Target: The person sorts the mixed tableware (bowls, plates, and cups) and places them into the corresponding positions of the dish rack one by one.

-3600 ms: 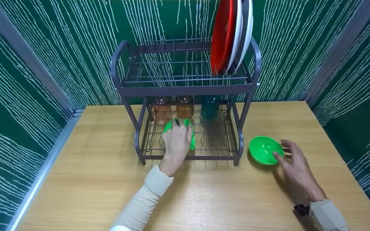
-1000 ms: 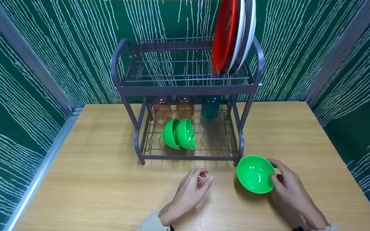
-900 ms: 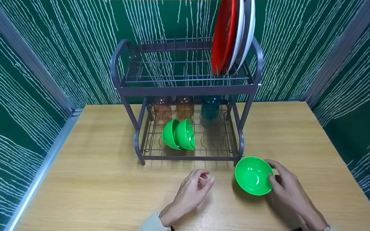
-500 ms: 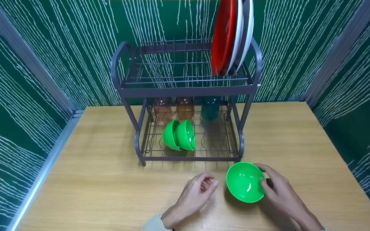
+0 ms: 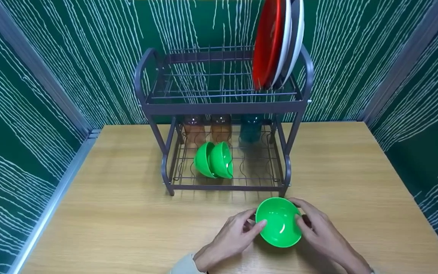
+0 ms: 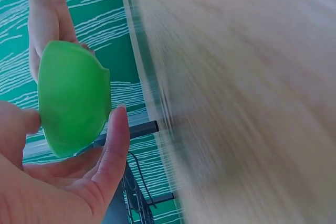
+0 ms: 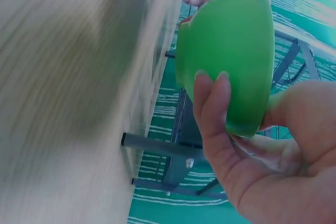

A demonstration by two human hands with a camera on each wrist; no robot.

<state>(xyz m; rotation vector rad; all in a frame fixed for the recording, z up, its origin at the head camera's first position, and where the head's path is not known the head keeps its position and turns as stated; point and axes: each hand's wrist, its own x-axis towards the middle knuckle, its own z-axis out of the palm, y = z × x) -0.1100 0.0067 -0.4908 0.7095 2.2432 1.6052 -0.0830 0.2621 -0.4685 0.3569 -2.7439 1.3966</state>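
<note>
A green bowl is held above the table in front of the rack, its inside facing up toward the head camera. My right hand grips its right side, thumb over the rim; the right wrist view shows two fingertips against the outer wall. From the left, my left hand has its thumb at the rim and its fingers around the outside, as the left wrist view also shows beside the bowl. Two more green bowls stand on edge, leaning together, on the rack's lower tier.
The dark two-tier dish rack stands at the middle back of the wooden table. A red plate and several others stand upright at its upper right. Tinted glasses sit at the back below. Green patterned walls surround the table.
Earlier my left hand let go of a bowl on the lower tier and drew back toward me. My right hand lifted the third bowl and brought it left, where my left hand now meets it.
</note>
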